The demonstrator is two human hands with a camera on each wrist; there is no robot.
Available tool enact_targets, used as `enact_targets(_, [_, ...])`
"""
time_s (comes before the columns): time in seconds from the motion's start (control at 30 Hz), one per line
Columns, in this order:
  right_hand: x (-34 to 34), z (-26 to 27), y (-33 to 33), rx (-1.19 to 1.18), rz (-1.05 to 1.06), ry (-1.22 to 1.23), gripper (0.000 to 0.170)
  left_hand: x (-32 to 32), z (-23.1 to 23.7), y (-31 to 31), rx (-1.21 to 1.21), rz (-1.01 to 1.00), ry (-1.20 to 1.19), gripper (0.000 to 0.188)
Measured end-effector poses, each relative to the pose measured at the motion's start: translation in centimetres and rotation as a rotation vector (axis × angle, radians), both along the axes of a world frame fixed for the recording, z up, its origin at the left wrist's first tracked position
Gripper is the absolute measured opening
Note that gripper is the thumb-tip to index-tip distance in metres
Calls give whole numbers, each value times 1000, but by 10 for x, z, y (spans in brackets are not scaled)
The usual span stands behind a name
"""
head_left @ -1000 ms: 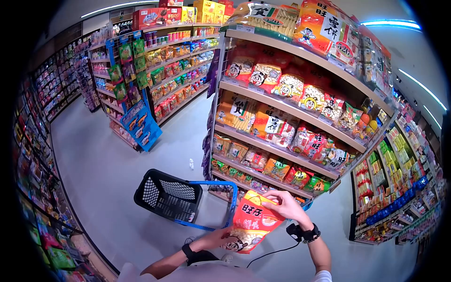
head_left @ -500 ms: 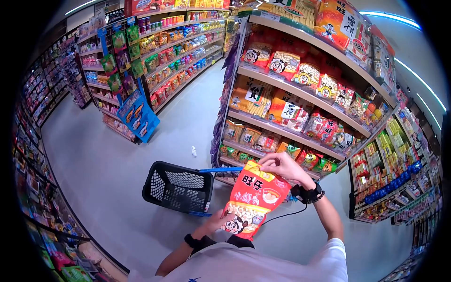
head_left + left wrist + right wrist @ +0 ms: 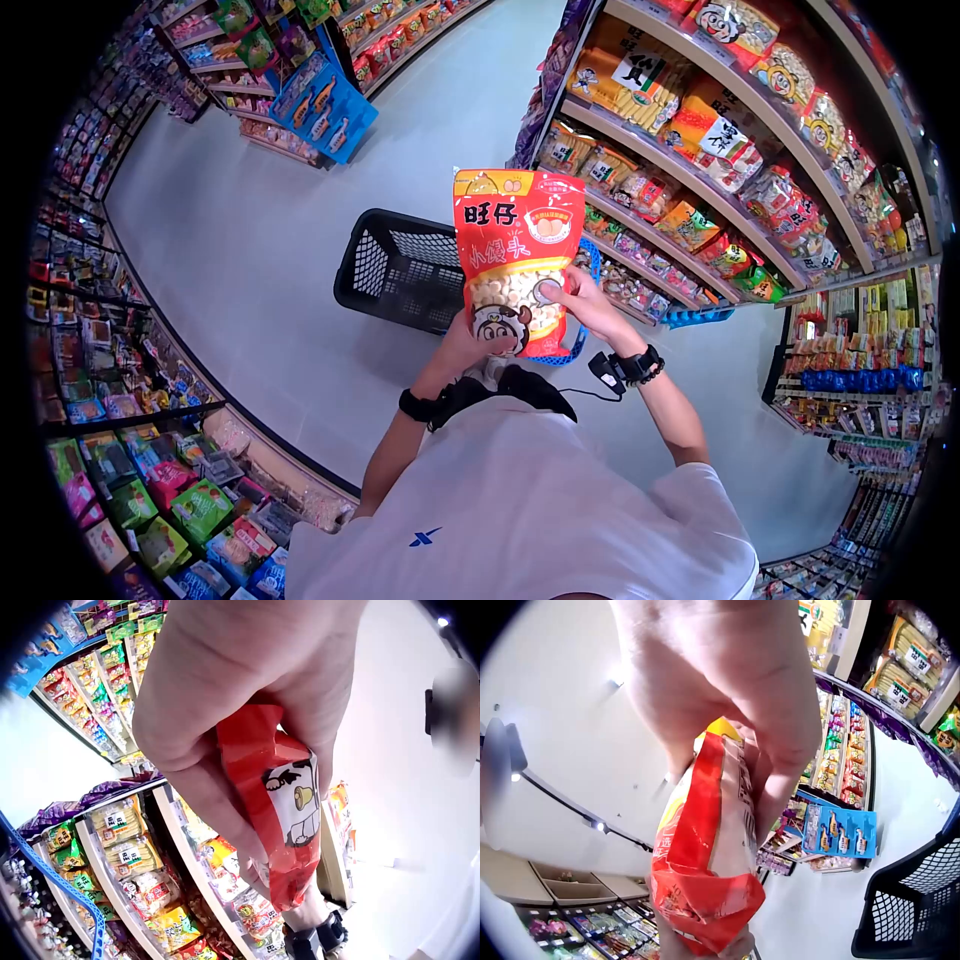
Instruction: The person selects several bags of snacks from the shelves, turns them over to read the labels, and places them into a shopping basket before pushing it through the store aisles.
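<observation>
A red snack bag (image 3: 520,255) with a clear window of small round pieces stands upright before the chest in the head view. The left hand (image 3: 470,345) grips its lower left corner, thumb across the front. At its right edge the right hand (image 3: 592,308) pinches it, thumb on the window. In the left wrist view the left hand (image 3: 247,690) wraps the bag's red side (image 3: 281,810). The right wrist view has the right hand (image 3: 727,690) around the bag (image 3: 705,855), with its folded end below.
Behind the bag, a black basket (image 3: 405,270) is on the floor, partly hidden. A snack shelf (image 3: 690,165) rises at the right, a blue display (image 3: 322,108) hangs at the upper left, and packed goods (image 3: 200,510) line the lower left.
The right hand has moved from the bag's top down to its right side. The bag has turned upright and come higher in view, while the head view has tilted downward.
</observation>
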State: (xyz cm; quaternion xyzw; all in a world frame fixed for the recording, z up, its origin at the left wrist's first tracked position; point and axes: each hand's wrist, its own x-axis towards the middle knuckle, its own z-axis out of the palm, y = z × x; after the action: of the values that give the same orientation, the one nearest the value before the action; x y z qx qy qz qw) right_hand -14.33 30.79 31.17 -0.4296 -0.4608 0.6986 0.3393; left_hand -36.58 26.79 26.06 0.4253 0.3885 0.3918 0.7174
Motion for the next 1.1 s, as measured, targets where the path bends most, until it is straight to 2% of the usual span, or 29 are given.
enact_targets(0.1, [9,-15,34,43,28,2,46,4,5,26,-80,-2,22,61])
enact_targets(0.13, [17,-26,45,-17,83,-68,45,8,5,33,-69,42,28,55])
enact_targets(0.17, [28,-38,58,-59,131,-148,44,7,-1,42,-167,26,59,55])
enact_targets(0.27, [19,-53,63,-46,18,-93,44,5,-8,52,27,92,-26,66])
enact_targets(0.3, [12,-53,69,-64,32,-54,45,0,-14,59,9,87,28,65])
enact_targets(0.33, [9,-61,75,-46,23,-94,45,-6,-9,67,-107,66,39,63])
enact_targets(0.37, [5,-68,81,-31,17,-133,45,-12,-21,70,-94,119,107,60])
enact_targets(0.43, [-4,-63,91,22,-3,-56,44,-16,-15,84,-56,125,60,59])
enact_targets(0.5, [-24,-58,95,62,-153,-8,48,-23,-7,92,-57,117,14,60])
enact_targets(0.53, [-30,-57,99,84,-183,-17,50,-29,-17,98,10,95,-18,55])
enact_targets(0.57, [-36,-58,101,100,-214,-22,52,-31,-23,107,-44,105,-80,51])
enact_targets(0.67, [-42,-69,106,-168,-399,-16,54,-46,-34,128,-230,82,-266,39])
enact_targets(0.7, [-55,-38,102,-151,-493,105,53,-50,-41,135,-291,54,-329,41])
enact_targets(0.73, [-57,-40,100,-112,-527,143,53,-50,-48,142,-368,60,-400,42])
enact_targets(0.8, [-74,-29,89,-101,-580,24,56,-68,-54,149,-337,-23,-359,41])
enact_targets(0.87, [-97,-44,81,-85,-532,-87,60,-91,-50,161,-257,-72,-98,42])
enact_targets(0.9, [-113,-48,86,-96,-549,-99,59,-102,-62,177,-267,-112,-49,43])
enact_targets(0.93, [-126,-52,84,-169,-546,-111,58,-110,-89,189,-214,-207,-121,45])
enact_targets(0.97, [-137,-58,89,-219,-541,-120,58,-118,-89,189,-268,-208,-42,47])
enact_targets(1.03, [-146,-109,96,-288,-490,-68,54,-123,-114,182,-365,-176,-207,47])
enact_targets(1.1, [-154,-165,102,-338,-474,-33,51,-135,-147,183,-449,-167,-142,47])
